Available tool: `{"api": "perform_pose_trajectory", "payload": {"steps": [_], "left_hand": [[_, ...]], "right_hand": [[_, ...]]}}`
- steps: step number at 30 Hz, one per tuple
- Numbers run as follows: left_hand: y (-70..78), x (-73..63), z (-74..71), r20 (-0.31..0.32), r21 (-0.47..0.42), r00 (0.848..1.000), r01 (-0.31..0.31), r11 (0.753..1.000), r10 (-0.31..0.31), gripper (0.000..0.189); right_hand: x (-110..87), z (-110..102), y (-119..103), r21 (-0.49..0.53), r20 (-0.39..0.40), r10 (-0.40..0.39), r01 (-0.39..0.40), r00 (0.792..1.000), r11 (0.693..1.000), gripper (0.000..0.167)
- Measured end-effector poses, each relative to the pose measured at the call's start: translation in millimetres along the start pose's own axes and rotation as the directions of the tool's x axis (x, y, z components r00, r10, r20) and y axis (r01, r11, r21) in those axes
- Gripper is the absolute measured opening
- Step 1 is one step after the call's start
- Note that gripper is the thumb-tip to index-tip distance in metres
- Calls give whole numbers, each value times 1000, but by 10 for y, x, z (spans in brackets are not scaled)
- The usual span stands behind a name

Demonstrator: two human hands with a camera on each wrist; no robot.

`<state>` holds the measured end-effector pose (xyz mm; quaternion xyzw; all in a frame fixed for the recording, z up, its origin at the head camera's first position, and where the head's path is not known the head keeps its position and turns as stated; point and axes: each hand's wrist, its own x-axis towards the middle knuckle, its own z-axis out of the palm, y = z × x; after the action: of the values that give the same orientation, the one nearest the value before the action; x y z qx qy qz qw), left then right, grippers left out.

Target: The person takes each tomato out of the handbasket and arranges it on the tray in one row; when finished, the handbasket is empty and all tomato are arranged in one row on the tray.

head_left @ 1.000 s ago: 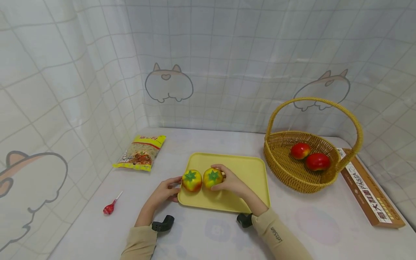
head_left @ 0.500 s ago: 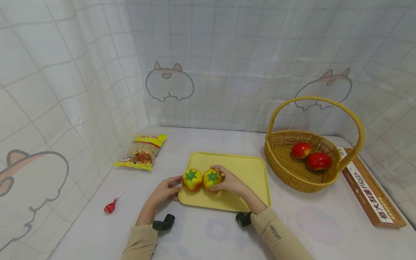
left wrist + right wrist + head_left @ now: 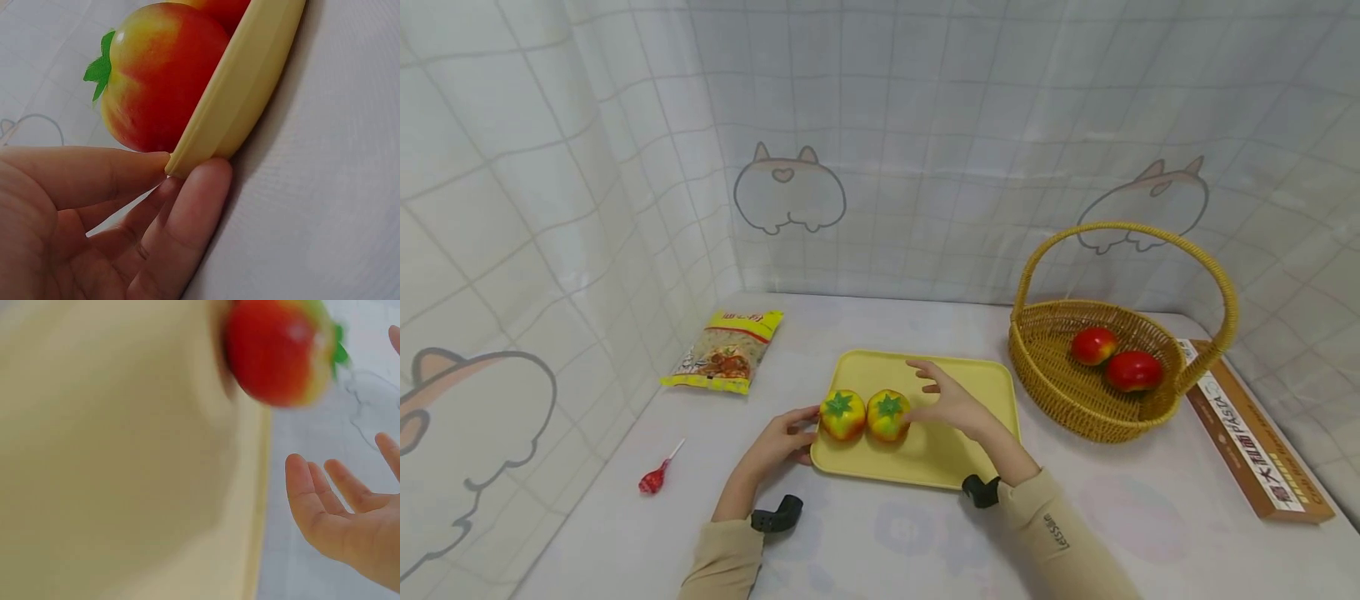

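Observation:
Two toy persimmons, yellow and red with green leafy tops, sit side by side at the left of a yellow tray. My left hand pinches the tray's left rim between thumb and fingers, close beside the left persimmon; the left wrist view shows this pinch. My right hand hovers over the tray just right of the right persimmon, fingers spread and holding nothing. In the right wrist view a gap shows between the fingers and the red side of the persimmon.
A wicker basket with a tall handle holds two red fruits at the right. Beside it lies a long pasta box. A yellow-edged food packet lies back left, and a red lollipop lies in front of it.
My right hand has let go of the right persimmon and drawn back to the right, its fingers opening. The left hand stays at the tray's rim.

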<state>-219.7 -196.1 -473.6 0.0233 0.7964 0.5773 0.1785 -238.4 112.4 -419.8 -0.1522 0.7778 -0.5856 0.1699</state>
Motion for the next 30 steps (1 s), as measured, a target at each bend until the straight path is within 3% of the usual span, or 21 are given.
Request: {"api": "perform_pose_trajectory", "payload": {"steps": [15, 30], "left_hand": [[-18, -4, 4, -2, 7, 1000, -7, 1000, 7, 54], [-7, -2, -5, 1, -1, 1000, -4, 1000, 4, 54]], "right_hand": [[-246, -637, -139, -30, -115, -23, 19, 993, 999, 82], [-455, -913, -84, -40, -228, -1, -8, 974, 999, 80]]}}
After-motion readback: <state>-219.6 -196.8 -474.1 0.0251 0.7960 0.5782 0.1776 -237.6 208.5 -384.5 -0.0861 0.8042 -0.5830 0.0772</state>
